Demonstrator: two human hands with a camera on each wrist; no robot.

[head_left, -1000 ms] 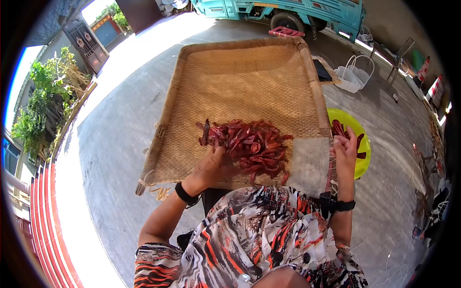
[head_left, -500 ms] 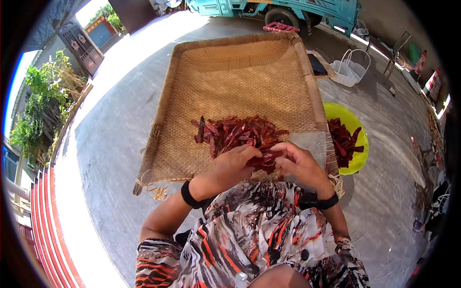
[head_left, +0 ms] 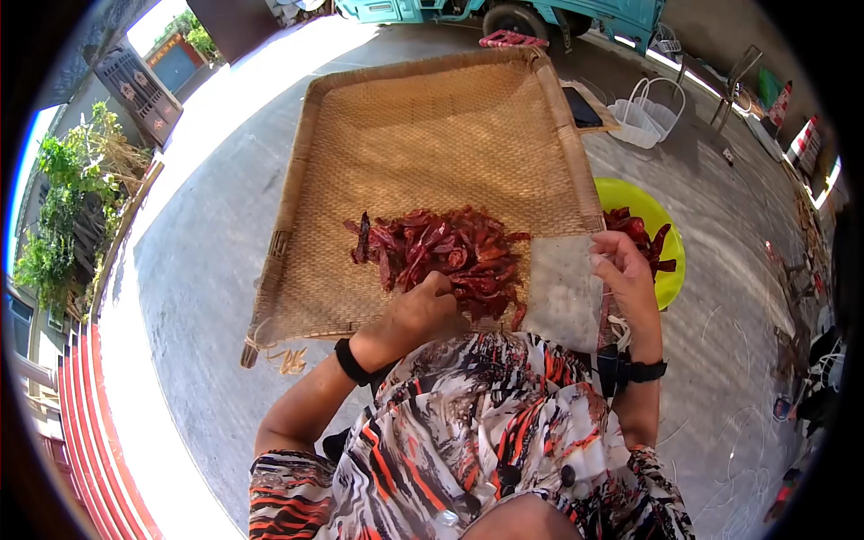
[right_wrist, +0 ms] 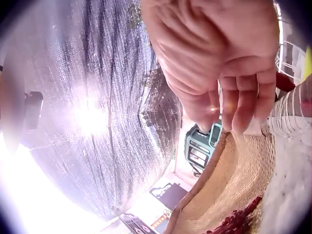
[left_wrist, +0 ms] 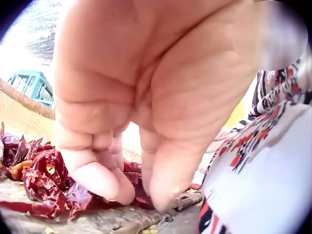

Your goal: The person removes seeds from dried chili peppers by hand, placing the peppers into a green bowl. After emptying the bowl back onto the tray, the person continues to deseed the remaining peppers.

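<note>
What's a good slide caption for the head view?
Left hand at a pile of dried red chilies on a woven tray, right hand near a yellow bowl.

There are one tan woven tray (head_left: 423,135), one lime-yellow round basin (head_left: 621,192), one white handled basket (head_left: 639,123), one turquoise vehicle (head_left: 612,11), two red-and-white traffic cones (head_left: 804,141) and two black wristbands (head_left: 351,362); the wrinkled dark-red chilies (head_left: 450,252) overlap too much to count.

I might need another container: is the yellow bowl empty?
Not empty: red chillies lie in the yellow bowl, part of its inside bare.
</note>
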